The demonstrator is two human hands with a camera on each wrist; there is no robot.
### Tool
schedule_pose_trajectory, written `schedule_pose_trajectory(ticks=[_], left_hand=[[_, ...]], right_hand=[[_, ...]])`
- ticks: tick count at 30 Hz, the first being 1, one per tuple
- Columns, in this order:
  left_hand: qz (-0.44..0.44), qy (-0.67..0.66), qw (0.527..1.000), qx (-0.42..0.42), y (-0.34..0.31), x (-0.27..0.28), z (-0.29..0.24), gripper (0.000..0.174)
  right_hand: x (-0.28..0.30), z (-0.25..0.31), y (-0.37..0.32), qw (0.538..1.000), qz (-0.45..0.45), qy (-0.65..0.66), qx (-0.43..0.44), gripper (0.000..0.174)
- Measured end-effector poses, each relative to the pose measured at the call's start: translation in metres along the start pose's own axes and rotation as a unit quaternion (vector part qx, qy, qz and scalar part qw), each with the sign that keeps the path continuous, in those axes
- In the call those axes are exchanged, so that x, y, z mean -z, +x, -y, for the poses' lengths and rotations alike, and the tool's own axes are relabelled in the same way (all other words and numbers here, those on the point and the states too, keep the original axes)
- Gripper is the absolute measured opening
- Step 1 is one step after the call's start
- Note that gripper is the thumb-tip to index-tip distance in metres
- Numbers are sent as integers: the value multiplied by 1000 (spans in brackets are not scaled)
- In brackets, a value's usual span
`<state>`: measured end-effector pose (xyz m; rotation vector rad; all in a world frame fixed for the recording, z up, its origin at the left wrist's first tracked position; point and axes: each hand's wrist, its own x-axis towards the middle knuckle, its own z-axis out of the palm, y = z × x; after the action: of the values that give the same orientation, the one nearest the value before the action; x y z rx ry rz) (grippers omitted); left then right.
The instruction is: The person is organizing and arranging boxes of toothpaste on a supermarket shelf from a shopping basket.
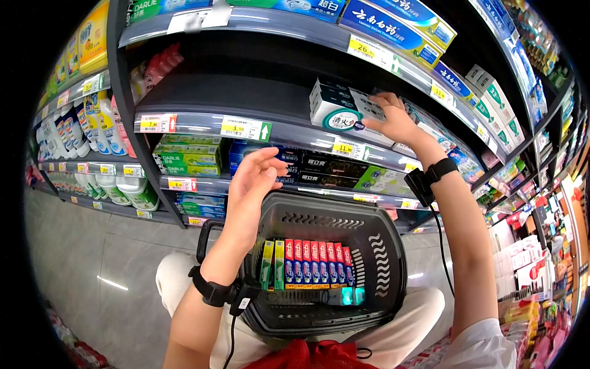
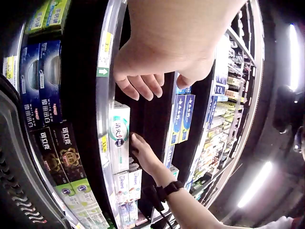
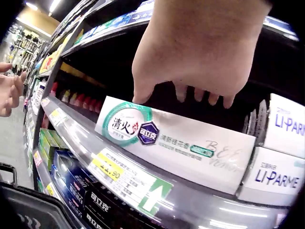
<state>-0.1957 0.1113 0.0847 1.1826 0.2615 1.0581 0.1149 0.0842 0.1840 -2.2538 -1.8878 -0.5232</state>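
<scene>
My right hand (image 1: 393,120) reaches over a white toothpaste box (image 3: 176,143) with a green ring, lying on the middle shelf. Its thumb tip is right at the box's upper edge, and the other fingertips show above and behind that edge in the right wrist view. More boxes of the same kind (image 1: 337,92) sit behind it. My left hand (image 1: 255,175), fingers loosely bent and holding nothing, hovers before the shelf's front edge, over the rim of a dark grey basket (image 1: 393,264). In the basket stand several red-and-blue toothpaste boxes (image 1: 313,264), green-and-yellow boxes (image 1: 279,264) and a teal-ended pack (image 1: 347,296).
White LIPARME boxes (image 3: 279,174) stand right beside the white box. Price tags line the shelf edge (image 1: 295,132). Blue toothpaste boxes (image 1: 393,27) fill the shelf above; dark boxes (image 1: 332,166) lie on the shelf below. The basket rests between the person's legs.
</scene>
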Motion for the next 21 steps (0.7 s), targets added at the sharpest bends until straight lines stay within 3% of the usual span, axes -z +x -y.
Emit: schedule_pose_trajectory(ticks=[4, 8, 10, 12, 21], left_hand=[[7, -1, 1000, 11, 2, -1, 3, 33], [17, -6, 1000, 20, 2, 2, 9, 33], [17, -11, 999, 30, 1, 0, 6, 33], [24, -18, 999, 39, 1, 1, 3, 34], [41, -33, 997, 48, 1, -2, 4, 36]], right_hand=[[-4, 12, 31, 999, -20, 19, -33, 70], [-26, 13, 69, 994, 69, 19, -81, 75], [-37, 11, 80, 978, 129, 88, -138, 73], [-50, 6, 82, 973, 134, 92, -164, 72], [-37, 18, 68, 975, 130, 77, -165, 71]])
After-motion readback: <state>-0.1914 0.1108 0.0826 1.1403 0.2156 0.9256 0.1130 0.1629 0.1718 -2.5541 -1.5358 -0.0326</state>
